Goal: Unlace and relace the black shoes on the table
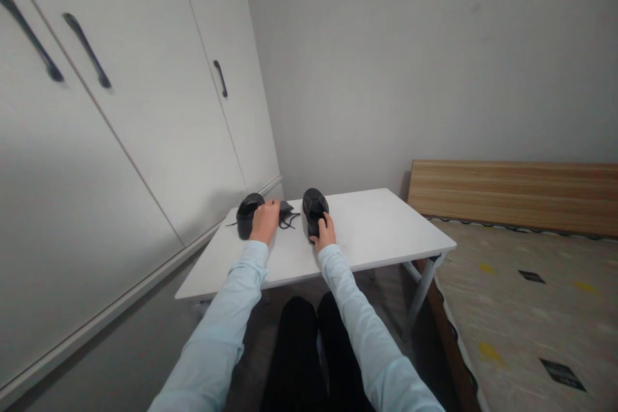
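Note:
Two black shoes are on the white table (376,225). The left black shoe (245,222) has its dark opening showing, and loose black laces (288,221) trail on the tabletop to its right. My left hand (266,220) is closed over this shoe's right side and hides its middle. Past my fingertips a dark pointed piece (286,206) sticks out; whether it belongs to the shoe I cannot tell. The right black shoe (313,201) points away from me toward the wall. Around its heel end my right hand (325,232) is closed, thumb on the near side and fingers at the opening.
A white cabinet (145,96) with dark handles rises at the left, close to the table. Behind stands a grey wall (386,77). At the right lies a patterned mattress (512,296) with a wooden board (512,193) beyond it. My dark-clad legs (313,354) are below the table's front edge.

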{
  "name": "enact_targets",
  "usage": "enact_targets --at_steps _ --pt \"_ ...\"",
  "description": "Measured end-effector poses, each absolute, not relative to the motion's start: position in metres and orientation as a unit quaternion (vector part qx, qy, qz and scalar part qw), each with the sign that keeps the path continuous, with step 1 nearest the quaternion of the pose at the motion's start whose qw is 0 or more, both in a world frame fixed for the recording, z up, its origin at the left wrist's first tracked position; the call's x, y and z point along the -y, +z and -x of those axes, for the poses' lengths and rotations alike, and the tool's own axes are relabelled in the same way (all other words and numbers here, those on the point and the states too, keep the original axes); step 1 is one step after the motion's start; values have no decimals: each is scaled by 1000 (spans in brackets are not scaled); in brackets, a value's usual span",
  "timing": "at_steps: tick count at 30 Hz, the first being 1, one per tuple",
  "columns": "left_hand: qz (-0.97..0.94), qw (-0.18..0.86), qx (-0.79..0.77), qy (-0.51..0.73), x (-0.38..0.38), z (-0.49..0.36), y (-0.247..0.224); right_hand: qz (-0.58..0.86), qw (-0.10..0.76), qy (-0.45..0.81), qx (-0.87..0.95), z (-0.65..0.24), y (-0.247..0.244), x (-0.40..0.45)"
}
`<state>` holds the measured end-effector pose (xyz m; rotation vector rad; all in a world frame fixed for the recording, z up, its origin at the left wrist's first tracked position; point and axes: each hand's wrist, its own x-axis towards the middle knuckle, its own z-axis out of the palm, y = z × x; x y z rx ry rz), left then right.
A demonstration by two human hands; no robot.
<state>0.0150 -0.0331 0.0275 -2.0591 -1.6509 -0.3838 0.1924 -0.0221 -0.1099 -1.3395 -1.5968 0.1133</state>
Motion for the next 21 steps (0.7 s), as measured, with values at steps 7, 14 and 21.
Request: enact_targets --at_steps 7,14,21 --pt "727 258 589 -240 39 -25 40 551 511 90 653 -193 -98 28" --pt "720 245 459 -460 54 -46 5 570 510 73 640 -205 -97 34" --pt "765 150 438 -447 83 -78 -86 580 512 49 632 -233 -98 35"
